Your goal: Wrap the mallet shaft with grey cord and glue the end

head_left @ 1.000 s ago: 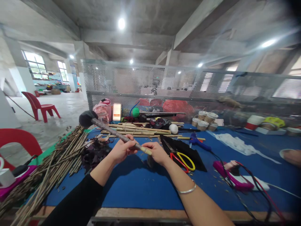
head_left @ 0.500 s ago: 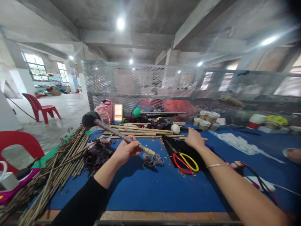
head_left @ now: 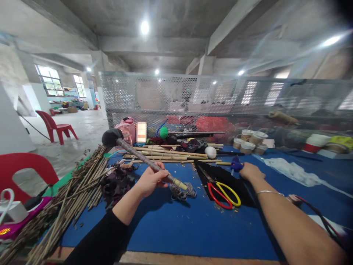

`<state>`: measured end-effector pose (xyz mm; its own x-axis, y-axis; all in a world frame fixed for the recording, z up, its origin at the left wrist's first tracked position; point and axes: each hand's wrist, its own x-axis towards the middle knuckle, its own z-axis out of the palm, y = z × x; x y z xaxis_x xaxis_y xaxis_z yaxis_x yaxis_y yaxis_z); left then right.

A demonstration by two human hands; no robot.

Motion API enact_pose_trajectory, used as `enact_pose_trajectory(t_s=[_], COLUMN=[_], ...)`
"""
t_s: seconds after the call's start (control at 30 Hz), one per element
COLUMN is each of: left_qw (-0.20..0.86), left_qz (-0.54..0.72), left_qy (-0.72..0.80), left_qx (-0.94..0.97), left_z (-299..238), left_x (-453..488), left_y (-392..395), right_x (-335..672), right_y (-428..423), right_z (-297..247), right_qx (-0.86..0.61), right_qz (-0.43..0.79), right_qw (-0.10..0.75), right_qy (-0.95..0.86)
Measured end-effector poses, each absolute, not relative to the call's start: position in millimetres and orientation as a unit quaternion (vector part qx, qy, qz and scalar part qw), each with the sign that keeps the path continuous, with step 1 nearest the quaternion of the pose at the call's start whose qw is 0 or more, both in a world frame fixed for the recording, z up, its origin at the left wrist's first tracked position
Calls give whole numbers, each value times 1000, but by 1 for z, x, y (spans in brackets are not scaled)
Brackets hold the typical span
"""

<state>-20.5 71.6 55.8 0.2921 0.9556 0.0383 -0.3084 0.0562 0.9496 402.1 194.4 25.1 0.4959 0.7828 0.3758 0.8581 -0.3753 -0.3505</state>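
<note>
My left hand [head_left: 151, 180] is closed round a stick wrapped in grey twine [head_left: 143, 158], held slanting up to the left, with a dark round head [head_left: 109, 138] at its far end. A loose coil of grey twine [head_left: 182, 191] hangs from the stick's near end onto the blue table mat [head_left: 176, 224]. My right hand [head_left: 250, 171] is stretched out to the right and closes on a blue glue gun [head_left: 236, 164] that lies past a black cloth [head_left: 223, 176]. Red and yellow scissors [head_left: 224, 194] lie on that cloth.
A heap of thin twigs [head_left: 68, 195] covers the left edge, with dark scraps [head_left: 116, 184] beside it. Bamboo sticks [head_left: 162, 152], a white ball [head_left: 210, 152], a green ball [head_left: 163, 132] and paper cups [head_left: 251, 141] lie at the back before a mesh fence [head_left: 193, 99]. Cables run at right.
My right hand let go of the stick's near end, swung right across the scissors and came down on the blue glue gun. My left hand kept the stick, and the twine coil now lies loose.
</note>
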Motion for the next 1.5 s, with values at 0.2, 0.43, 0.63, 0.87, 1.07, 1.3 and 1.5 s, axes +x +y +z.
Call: enact_pose_trajectory(t_s=[0.2, 0.43, 0.63, 0.87, 1.07, 1.3, 1.5], left_qw=[639, 649, 652, 652, 651, 650, 648], left_qz=[483, 463, 450, 440, 436, 430, 429], left_qy=[350, 349, 346, 343, 340, 342, 339], left_qx=[486, 493, 504, 514, 519, 525, 529], left_z=[54, 52, 54, 54, 52, 52, 51], left_x=[-19, -19, -20, -20, -20, -19, -19], left_y=[72, 73, 71, 70, 71, 71, 71], right_x=[370, 301, 263, 258, 258, 254, 252], right_y=[179, 101, 52, 53, 53, 51, 49], right_z=[53, 75, 83, 77, 78, 82, 85], right_qx=[-785, -466, -407, -439, -432, -433, -441], right_qz=[-117, 334, 430, 390, 378, 381, 364], right_qw=[362, 421, 319, 280, 282, 280, 280], right_qy=[-490, -703, -740, -760, -768, -767, -771])
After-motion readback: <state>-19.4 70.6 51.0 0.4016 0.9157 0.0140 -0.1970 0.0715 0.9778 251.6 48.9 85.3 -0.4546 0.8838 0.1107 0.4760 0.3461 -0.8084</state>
